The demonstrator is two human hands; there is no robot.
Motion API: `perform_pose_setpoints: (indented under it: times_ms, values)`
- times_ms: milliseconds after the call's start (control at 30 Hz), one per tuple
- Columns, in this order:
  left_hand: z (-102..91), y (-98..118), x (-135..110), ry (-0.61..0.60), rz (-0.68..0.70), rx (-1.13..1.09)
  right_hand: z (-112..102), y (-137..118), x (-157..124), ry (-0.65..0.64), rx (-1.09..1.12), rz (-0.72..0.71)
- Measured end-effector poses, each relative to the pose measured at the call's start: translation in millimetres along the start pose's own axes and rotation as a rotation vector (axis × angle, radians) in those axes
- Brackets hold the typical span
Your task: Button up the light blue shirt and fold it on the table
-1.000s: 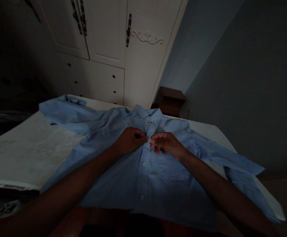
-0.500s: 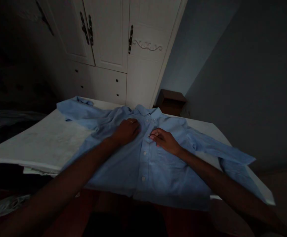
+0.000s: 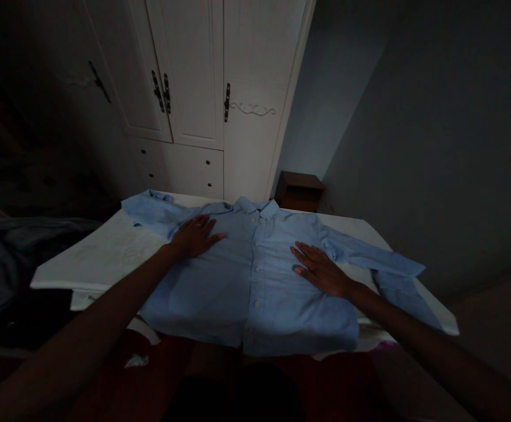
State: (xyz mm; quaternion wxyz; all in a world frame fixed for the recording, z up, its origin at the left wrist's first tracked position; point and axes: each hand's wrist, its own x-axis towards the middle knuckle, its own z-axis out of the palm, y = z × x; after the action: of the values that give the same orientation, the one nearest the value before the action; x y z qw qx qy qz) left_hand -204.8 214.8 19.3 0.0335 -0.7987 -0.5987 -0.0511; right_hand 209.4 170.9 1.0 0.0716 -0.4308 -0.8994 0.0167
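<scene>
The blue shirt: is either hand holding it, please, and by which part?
Nothing is held: the left hand lies flat on the blue shirt near a shoulder, the right hand flat on its chest.

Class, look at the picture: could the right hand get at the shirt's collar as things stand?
Probably yes. The right hand lies flat on the shirt, open, and only bare cloth lies between it and the collar.

Both arms stretch forward, spread apart — the left hand (image 3: 196, 236) lies flat, palm down, fingers together; the right hand (image 3: 321, 271) lies flat too, fingers slightly splayed.
</scene>
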Motion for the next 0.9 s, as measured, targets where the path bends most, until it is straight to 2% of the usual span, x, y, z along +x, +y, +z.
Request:
perform_pose_setpoints:
  times_ms: [133, 267, 367, 433, 533, 600, 733, 900]
  values:
    - [-4.6, 0.9, 4.8, -0.058, -0.027, -0.014, 0.3, 1.8, 1.0, -0.011, 0.059, 0.010]
    - [-18.1, 8.9, 9.8, -0.126, -0.045, -0.026, -6.0, 1.4, 5.1, -0.007, 0.071, 0.000]
    - [-27.1, 28.6, 10.7, -0.078, -0.088, -0.014, -15.9, -10.1, 16.5, 0.018, 0.034, 0.033]
    - [-28.7, 46.7, 9.4, -0.006, -0.023, -0.011, -20.3, -24.6, 28.9, 0.063, 0.026, 0.034]
    - [-22.8, 72.2, 6.7, 0.030, 0.201, -0.046, -17.0, -51.2, 51.5, 0.137, 0.037, -0.091]
    - [-14.8, 82.8, 6.2, 0.018, 0.275, -0.060, -8.7, -66.6, 66.6, 0.129, 0.051, -0.188]
    - [2.5, 85.8, 9.3, 0.001, 0.270, -0.051, 5.9, -79.4, 87.5, 0.050, 0.106, -0.243]
    - [12.9, 80.9, 10.5, 0.036, 0.281, -0.070, 1.7, -66.2, 86.9, 0.014, 0.263, -0.288]
